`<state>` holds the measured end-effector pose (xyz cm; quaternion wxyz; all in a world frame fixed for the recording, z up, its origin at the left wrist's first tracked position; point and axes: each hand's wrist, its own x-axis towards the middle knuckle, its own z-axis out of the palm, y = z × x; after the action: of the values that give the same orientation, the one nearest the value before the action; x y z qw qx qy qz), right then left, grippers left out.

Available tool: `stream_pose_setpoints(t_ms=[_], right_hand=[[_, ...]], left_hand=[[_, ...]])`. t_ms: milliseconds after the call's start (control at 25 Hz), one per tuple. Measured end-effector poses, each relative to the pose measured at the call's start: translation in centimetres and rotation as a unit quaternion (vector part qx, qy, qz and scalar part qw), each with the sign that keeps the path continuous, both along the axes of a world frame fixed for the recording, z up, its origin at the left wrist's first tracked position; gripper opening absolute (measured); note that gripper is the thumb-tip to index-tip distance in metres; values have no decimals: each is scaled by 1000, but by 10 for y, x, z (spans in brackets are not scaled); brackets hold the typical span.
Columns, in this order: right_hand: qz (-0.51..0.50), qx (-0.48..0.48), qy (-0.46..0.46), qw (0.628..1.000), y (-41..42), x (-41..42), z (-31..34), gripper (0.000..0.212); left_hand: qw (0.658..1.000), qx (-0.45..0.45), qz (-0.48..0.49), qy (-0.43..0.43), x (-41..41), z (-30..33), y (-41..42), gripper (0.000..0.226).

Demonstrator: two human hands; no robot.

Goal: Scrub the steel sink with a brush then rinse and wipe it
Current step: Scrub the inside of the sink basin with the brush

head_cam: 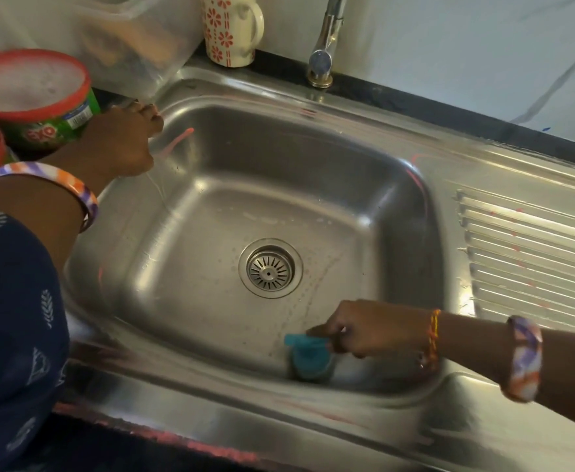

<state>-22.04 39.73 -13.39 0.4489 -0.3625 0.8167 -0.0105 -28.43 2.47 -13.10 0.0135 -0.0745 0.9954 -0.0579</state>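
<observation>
Steel sink (184, 212) sits set into the bench, basin bare apart from specks and faint soap streaks around the drain strainer (270, 268). We judge we're in the scrub step: our right hand (371, 330) is down at the near wall of the basin, fingers curled round a teal brush (308, 349) pressed against the steel at the bottom corner. Brush is motion-blurred, so can't tell the bristle contact exactly. Our left hand (122, 144) is at the far-left rim, fingers closed on the lower edge of a clear plastic container (132, 46) tilted toward the basin; a thin thread of water seems to fall below it, hard to confirm. Tap (326, 39) shows no running water. Beside the left arm, a green tub with red rim (41, 97); a flowered mug (231, 28) stands behind the sink. Next call: work the brush along the remaining walls and the floor round the drain, then rinse; wipe not yet started.
</observation>
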Motion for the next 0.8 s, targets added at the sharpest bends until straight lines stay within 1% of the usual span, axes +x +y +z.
stream_pose_setpoints(t_ms=[40,80,120,200,240,280,360,480,560,640,680,720,760,800], right_hand=[[48,39,46,997,0,-2,5,25],[89,70,134,984,1,-16,7,27],[110,108,230,961,2,-35,7,28],[97,156,374,909,4,-75,2,28],[66,159,410,896,1,-88,-3,28],[41,152,420,894,-4,-98,-12,28],[14,126,416,901,-17,-102,-26,31],[-3,117,358,926,-16,-87,-30,33],[21,137,282,949,-7,-74,-21,31],[58,124,196,971,-8,-57,-9,31],[61,91,156,982,-16,-48,-5,32],[42,42,130,990,-30,-41,-4,32],[14,-2,114,993,-46,-38,-7,32],[0,-35,125,991,-61,-41,-15,33]], left_hand=[[1000,-2,0,-1,0,0,0,61],[1000,-3,0,-1,1,0,1,61],[1000,-3,-1,2,0,1,2,61],[1000,-5,0,0,0,1,3,62],[1000,-8,1,-3,1,1,4,62],[1000,-10,2,-4,2,1,4,63],[1000,-8,12,-9,3,2,4,64],[1000,-5,13,-12,3,4,9,64],[1000,-8,21,-13,3,4,11,63],[999,-24,19,-18,3,4,11,63],[999,-32,18,-19,4,5,12,63],[999,-38,19,-22,4,6,12,63],[998,-44,20,-27,4,7,13,63],[998,-46,23,-34,5,6,14,63]])
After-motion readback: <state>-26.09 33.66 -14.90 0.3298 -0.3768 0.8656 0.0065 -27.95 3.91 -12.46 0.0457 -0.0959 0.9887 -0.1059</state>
